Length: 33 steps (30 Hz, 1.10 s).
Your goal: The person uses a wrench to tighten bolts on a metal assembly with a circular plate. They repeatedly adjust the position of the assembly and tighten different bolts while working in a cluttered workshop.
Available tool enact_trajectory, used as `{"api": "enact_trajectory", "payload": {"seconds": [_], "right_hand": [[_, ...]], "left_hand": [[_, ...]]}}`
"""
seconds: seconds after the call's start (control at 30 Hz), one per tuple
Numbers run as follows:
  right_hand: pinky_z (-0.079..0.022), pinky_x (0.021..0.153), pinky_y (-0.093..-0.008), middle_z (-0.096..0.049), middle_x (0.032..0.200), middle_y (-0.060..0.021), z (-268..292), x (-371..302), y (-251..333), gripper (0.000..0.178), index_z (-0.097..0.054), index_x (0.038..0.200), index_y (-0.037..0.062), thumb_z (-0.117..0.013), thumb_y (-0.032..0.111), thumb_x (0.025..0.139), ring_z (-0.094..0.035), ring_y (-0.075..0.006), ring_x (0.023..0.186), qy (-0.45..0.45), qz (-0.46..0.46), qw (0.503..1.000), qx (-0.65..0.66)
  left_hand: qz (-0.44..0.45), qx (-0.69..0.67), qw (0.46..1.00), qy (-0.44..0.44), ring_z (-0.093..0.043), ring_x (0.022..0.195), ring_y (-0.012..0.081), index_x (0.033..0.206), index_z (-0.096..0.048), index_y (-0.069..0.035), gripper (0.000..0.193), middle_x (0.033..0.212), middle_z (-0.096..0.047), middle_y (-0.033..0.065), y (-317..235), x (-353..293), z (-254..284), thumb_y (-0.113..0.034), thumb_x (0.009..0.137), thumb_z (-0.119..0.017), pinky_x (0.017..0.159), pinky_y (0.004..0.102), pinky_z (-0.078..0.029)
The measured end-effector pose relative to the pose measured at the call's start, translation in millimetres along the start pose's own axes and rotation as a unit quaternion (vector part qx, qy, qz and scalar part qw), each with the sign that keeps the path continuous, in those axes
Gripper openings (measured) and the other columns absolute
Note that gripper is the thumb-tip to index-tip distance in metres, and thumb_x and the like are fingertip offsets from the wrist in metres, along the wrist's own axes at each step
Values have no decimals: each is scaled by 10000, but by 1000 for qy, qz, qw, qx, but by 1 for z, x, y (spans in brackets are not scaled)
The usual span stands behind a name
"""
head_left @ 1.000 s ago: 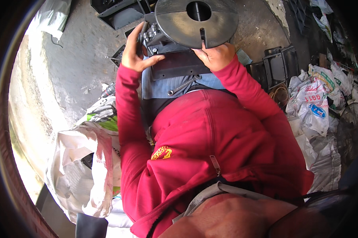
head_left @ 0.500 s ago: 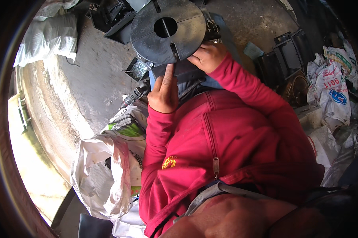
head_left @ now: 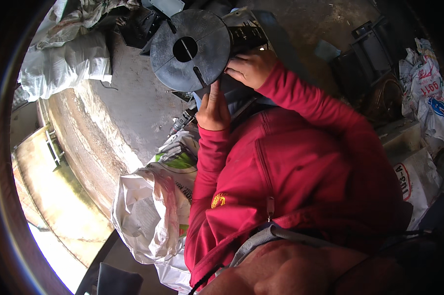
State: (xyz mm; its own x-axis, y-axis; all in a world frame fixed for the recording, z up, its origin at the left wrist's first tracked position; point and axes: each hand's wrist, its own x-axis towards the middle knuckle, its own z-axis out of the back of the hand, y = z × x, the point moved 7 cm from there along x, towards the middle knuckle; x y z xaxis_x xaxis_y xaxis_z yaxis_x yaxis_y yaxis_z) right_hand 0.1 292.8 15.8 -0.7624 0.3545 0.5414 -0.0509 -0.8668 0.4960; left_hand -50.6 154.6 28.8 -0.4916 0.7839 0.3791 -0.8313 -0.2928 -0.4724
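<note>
A dark grey round disc (head_left: 207, 37) with a central hole and straight slots is at the top of the view, in front of me. My left hand (head_left: 213, 112) is at its near edge, index finger reaching up to the rim beside a slot and the other fingers curled. The thumb is hidden, and the hand appears to grip the disc's edge. At the disc's right side is my right hand (head_left: 253, 69), fingers bent and pressed together close to the rim. Whatever those fingertips hold is hidden. Below the disc is a dark form, mostly covered.
A drill-like tool (head_left: 181, 120) lies left of my left hand. An open white sack (head_left: 143, 216) stands at my left side. Black metal parts (head_left: 136, 27) lie beyond the disc, with a black frame (head_left: 374, 49) at far right. Printed white sacks (head_left: 426, 88) line the right edge.
The view has shifted, so the disc sits farther left and lower in the picture. My left hand has moved closer to my right hand; both stay at the disc's edge.
</note>
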Motion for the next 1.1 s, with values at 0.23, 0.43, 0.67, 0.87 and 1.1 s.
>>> {"api": "enact_trajectory", "payload": {"seconds": [0.23,0.43,0.67,0.87,1.1], "right_hand": [[-492,503,-373,-602,632,-26,0,-1,3,148,-639,762,148,-656,292,795,-616,-231,564,-22,2,999,25],[-499,529,-346,-631,707,-14,-2,0,-3,117,-665,822,161,-663,277,808,-630,-223,623,25,-30,999,22],[-502,538,-353,-632,723,-19,-4,0,-3,128,-650,806,152,-668,279,804,-631,-226,630,37,-45,998,34],[-506,555,-353,-636,746,-22,-4,1,-5,119,-645,806,150,-664,267,807,-632,-225,647,23,-50,998,43],[-507,564,-352,-636,737,-20,-2,2,-2,117,-641,801,145,-660,260,807,-631,-221,653,8,-29,999,30]], "left_hand": [[-4,-40,998,-58,-491,511,229,1370,-453,-96,552,664,-528,152,5,-10,2,40,840,-525,513,312,-430],[-35,-15,997,-71,-481,490,260,1346,-458,-40,580,673,-506,143,-15,-1,29,94,788,-546,458,361,-397],[-41,15,998,-47,-497,495,255,1355,-458,-71,603,696,-529,142,-7,1,6,88,779,-538,461,355,-404],[-49,-4,995,-84,-508,507,257,1360,-458,-90,567,699,-538,146,-12,4,21,58,818,-536,470,355,-408],[-11,-32,999,-32,-597,610,306,1353,-455,-67,571,800,-597,179,0,6,13,102,810,-511,536,365,-467]]}}
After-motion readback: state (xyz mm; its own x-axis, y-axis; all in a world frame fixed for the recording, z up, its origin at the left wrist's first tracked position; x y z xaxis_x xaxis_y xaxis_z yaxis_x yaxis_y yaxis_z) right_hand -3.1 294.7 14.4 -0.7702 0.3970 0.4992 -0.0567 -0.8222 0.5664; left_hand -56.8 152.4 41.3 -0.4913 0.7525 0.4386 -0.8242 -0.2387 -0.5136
